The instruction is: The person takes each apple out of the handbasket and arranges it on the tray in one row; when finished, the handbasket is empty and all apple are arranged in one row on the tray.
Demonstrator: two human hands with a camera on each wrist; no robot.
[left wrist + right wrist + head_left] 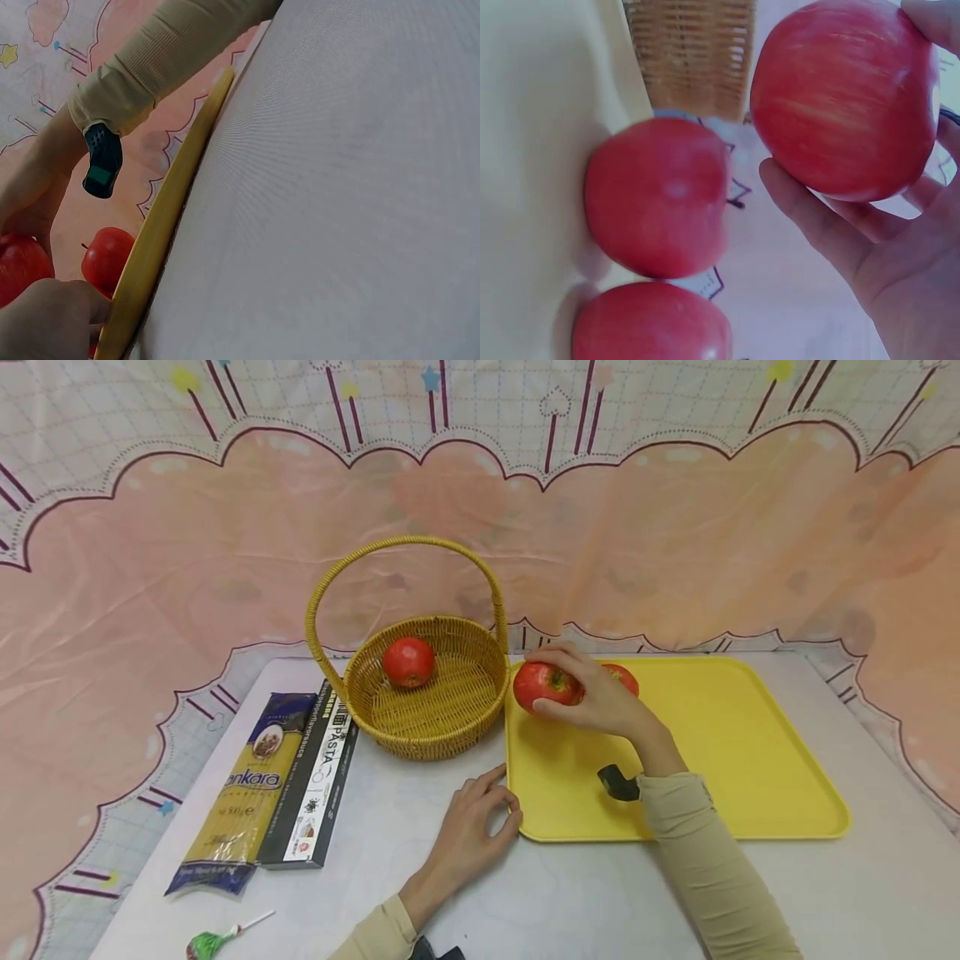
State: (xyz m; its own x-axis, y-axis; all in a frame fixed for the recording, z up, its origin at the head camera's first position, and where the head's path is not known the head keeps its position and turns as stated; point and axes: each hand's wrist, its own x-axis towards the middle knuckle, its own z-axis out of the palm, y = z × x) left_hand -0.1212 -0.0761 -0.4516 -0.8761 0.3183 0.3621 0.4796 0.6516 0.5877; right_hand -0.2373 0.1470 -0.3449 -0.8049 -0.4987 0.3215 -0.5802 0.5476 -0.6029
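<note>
In the head view, my right hand (pixel 592 693) grips a red apple (pixel 546 687) over the left part of a yellow tray (pixel 750 760). The right wrist view shows the held apple (pixel 847 97) between thumb and fingers. Two more apples, one nearer (pixel 660 196) and one lower (pixel 652 322), lie on the tray; in the head view my right hand partly hides them. My left hand (pixel 472 822) rests on the table with loosely bent fingers touching the tray's left edge. A wicker basket (pixel 450 739) with an upright handle holds one apple (pixel 408 662).
Left of the basket lie a pasta packet (pixel 251 785) and a black-and-white pasta box (pixel 311 793). A green-wrapped lollipop (pixel 206 943) is near the front left. A patterned curtain (pixel 675 543) hangs behind the white table (pixel 570 902).
</note>
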